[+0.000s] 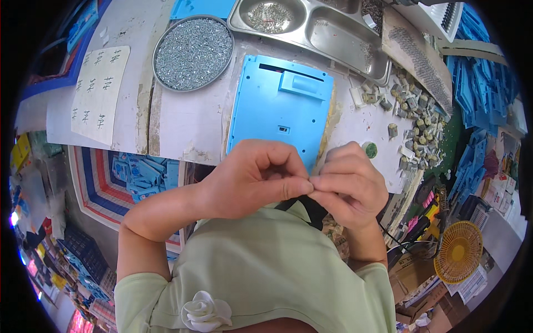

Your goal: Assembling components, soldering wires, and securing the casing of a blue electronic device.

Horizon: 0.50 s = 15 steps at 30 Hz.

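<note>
My left hand (258, 180) and my right hand (351, 186) meet fingertip to fingertip above the table's front edge. Both are closed in a pinch, thumbs against forefingers. Whatever lies between the tips is too small or too hidden to make out. Just beyond them a light blue plastic casing (266, 111) lies flat, its near end partly covered by my hands. It has a raised block (301, 85) by a long slot near its far end, a small rectangular cutout in the middle and several round holes.
A round tray (193, 53) of small metal screws stands at the far left. Behind the casing is a steel compartment tray (325, 34) with small springs. Small block-shaped parts (425, 130) lie heaped at right, near stacked blue panels (477, 83). A striped bag (91, 183) holds blue pieces.
</note>
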Available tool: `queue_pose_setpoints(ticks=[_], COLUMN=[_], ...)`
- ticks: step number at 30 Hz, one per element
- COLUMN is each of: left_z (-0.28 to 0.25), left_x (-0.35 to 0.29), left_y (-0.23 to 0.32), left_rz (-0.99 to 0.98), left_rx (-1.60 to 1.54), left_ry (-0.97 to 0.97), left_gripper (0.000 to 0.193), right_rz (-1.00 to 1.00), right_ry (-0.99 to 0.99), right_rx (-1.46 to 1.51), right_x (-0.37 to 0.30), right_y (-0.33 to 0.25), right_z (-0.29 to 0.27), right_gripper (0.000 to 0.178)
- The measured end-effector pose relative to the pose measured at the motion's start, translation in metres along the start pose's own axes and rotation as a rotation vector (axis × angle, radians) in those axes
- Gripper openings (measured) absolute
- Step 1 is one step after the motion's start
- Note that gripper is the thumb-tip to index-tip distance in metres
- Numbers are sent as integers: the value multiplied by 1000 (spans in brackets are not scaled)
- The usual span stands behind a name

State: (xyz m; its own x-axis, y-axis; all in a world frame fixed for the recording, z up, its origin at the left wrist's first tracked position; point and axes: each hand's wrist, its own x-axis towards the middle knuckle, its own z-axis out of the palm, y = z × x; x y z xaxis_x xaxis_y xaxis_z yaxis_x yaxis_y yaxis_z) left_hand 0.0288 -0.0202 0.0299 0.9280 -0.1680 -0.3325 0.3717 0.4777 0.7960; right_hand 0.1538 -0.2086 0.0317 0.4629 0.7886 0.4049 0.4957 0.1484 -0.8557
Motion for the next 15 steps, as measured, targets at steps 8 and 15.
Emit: queue_pose_setpoints(ticks=[8,15], left_z=[-12,-24], left_x=[-5,-8], left_y=[10,6], left_rz=[331,504], left_rx=[693,1008], left_ry=[229,381], left_gripper=[9,11], right_rz=[57,262], right_ry=[-19,-201], right_rx=[-404,-480], right_x=[-4,6], right_y=[10,10], right_z=[0,3], right_gripper=[22,21])
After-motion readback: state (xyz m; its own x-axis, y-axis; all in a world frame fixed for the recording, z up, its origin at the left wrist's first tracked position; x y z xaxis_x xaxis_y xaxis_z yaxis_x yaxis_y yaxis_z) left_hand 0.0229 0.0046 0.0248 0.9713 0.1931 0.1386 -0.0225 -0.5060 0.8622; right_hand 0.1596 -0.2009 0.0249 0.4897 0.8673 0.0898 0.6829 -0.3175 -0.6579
